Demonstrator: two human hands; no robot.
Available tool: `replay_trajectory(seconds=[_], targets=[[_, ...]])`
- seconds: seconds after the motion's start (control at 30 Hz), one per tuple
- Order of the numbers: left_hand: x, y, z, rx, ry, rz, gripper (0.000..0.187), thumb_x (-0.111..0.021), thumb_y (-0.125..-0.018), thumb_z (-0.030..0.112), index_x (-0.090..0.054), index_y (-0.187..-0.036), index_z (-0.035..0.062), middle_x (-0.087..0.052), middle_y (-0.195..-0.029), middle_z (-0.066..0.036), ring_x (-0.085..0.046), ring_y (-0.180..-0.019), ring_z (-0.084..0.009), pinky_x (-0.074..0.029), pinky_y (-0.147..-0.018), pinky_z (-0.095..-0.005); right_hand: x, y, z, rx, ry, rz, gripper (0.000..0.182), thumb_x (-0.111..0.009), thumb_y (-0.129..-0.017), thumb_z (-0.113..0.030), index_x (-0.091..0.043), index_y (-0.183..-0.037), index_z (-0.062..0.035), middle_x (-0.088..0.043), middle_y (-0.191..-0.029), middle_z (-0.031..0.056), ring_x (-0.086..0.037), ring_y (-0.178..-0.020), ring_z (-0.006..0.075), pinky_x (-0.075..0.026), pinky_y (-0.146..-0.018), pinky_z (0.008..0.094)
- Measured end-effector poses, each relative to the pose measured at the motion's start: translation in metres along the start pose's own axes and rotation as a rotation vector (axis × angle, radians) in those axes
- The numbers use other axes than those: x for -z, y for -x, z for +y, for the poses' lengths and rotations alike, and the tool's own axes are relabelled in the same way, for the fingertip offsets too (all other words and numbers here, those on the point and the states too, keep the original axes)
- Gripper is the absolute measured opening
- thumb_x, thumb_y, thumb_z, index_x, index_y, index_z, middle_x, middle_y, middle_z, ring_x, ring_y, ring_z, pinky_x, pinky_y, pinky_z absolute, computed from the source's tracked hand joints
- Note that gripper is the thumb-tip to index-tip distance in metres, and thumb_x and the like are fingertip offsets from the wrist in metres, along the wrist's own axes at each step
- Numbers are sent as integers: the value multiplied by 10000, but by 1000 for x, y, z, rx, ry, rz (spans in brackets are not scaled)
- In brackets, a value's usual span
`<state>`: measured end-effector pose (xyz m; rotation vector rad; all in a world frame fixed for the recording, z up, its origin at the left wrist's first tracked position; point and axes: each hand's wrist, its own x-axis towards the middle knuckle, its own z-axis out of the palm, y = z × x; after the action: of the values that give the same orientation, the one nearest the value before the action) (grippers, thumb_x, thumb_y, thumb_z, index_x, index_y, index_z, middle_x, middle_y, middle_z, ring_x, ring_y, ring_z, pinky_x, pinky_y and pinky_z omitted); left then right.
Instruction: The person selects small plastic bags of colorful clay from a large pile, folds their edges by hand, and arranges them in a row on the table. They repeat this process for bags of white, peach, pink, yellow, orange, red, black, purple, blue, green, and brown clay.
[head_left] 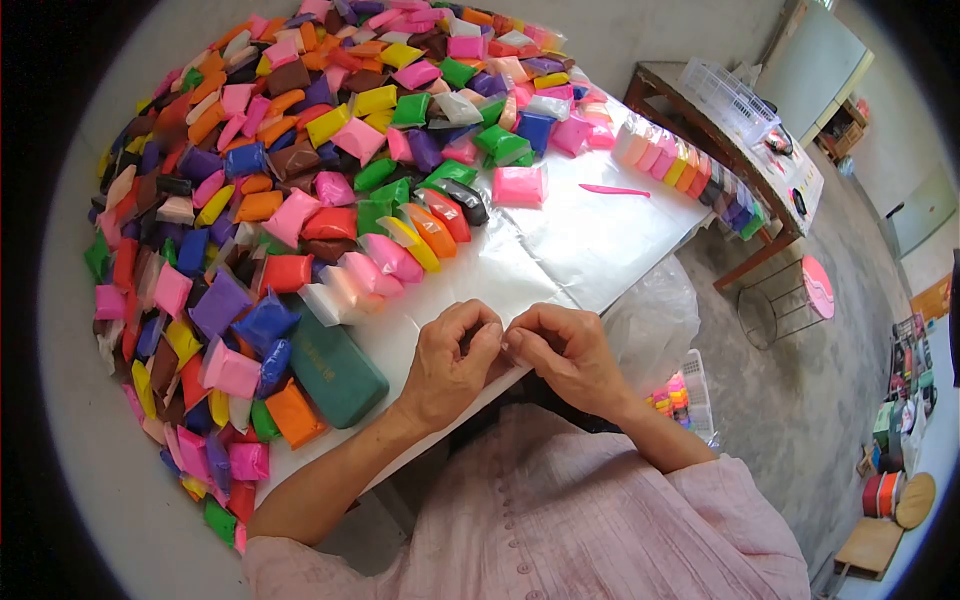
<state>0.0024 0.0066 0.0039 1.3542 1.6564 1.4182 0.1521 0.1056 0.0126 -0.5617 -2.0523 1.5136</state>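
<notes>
My left hand point(452, 358) and my right hand point(565, 358) meet at the front edge of the white table point(480, 285). Fingers and thumbs are pinched together on both, tip to tip; whatever is between them is too small or hidden to name. A clear plastic bag point(655, 320) hangs beside my right hand. Left of my left hand lies a dark green case point(335, 365). Ahead of it, a row of small packets runs away from me, including a yellow packet point(410, 240), an orange packet point(428, 232) and a black packet point(465, 200).
A large heap of coloured packets point(300, 160) covers the table's left and back. A pink packet point(519, 187) and a pink plastic tool point(614, 190) lie ahead. Another packet row point(690, 175) lines the right edge. Below right stands a white basket point(697, 395); a stool point(790, 295) is farther off.
</notes>
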Motion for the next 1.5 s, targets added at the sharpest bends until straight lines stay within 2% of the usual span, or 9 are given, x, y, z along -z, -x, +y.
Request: replay_trajectory(seconds=[0.07, 0.27, 0.37, 0.5, 0.6, 0.7, 0.9, 1.1, 1.5], targets=[[2, 1, 3, 7, -39, -27, 182, -483, -967, 130, -562, -870, -2, -539, -734, -3, -479, -668, -58, -419, -599, -234, -1, 0, 1, 47, 25, 12, 55, -630, -883, -22, -647, -887, 30, -642, -745, 18, -555, -647, 33, -451, -569, 203], [1, 1, 3, 2, -11, -4, 149, -482, -959, 107, -556, -875, 9, -519, -707, 10, -453, -588, -36, -372, -510, -227, -4, 7, -8, 181, 166, 115, 66, -671, -837, -41, -626, -868, -5, -628, -755, 79, -596, -564, 141, -470, -525, 272], [0, 1, 7, 40, -13, 24, 152, -523, -895, 111, -573, -860, -28, -568, -736, -113, -522, -641, -161, -422, -587, -312, -3, 4, -7, 221, 221, 106, 74, -672, -833, -43, -624, -877, -8, -620, -758, 90, -602, -565, 166, -472, -527, 285], [0, 1, 5, 34, -17, 21, 138, -524, -894, 105, -578, -876, -21, -583, -760, -123, -539, -645, -183, -429, -579, -319, -2, -2, -2, 219, 251, 51, 80, -673, -857, -58, -625, -856, 5, -589, -710, 64, -557, -585, 108, -434, -526, 268], [-1, 1, 4, -11, -29, 22, 120, -511, -919, 96, -570, -895, -6, -565, -739, -82, -515, -601, -141, -411, -533, -289, -2, -4, -2, 232, 315, 13, 94, -655, -841, -77, -593, -847, -8, -619, -777, 152, -625, -637, 297, -482, -574, 369], [-2, 1, -1, -78, -58, 11, 104, -477, -968, 73, -550, -923, 15, -518, -661, 12, -453, -505, -35, -367, -446, -219, -3, -6, 5, 261, 375, 32, 106, -649, -844, -74, -565, -862, -12, -604, -766, 162, -618, -665, 340, -474, -583, 404], [-2, 1, -4, -62, -52, 1, 73, -475, -975, 37, -543, -969, 11, -524, -660, 3, -463, -498, -43, -381, -442, -219, -5, -8, 20, 426, 449, 83, 115, -654, -852, -76, -557, -897, -34, -583, -808, 145, -611, -663, 324, -461, -573, 421], [-4, 2, 0, -43, -22, 26, 76, -468, -973, 21, -530, -1017, 15, -532, -722, -10, -478, -528, -46, -398, -450, -222, -1, -2, 18, 621, 563, 95, 219, -672, -761, -22, -603, -963, -69, -590, -849, 88, -626, -673, 253, -494, -577, 355], [-4, 2, 0, -46, 28, 10, 116, -467, -980, 20, -470, -1096, 22, -531, -822, -38, -481, -545, -60, -408, -474, -224, -5, 0, 11, 663, 701, 181, 215, -726, -739, -107, -609, -918, -81, -569, -852, 48, -599, -710, 215, -484, -585, 335]])
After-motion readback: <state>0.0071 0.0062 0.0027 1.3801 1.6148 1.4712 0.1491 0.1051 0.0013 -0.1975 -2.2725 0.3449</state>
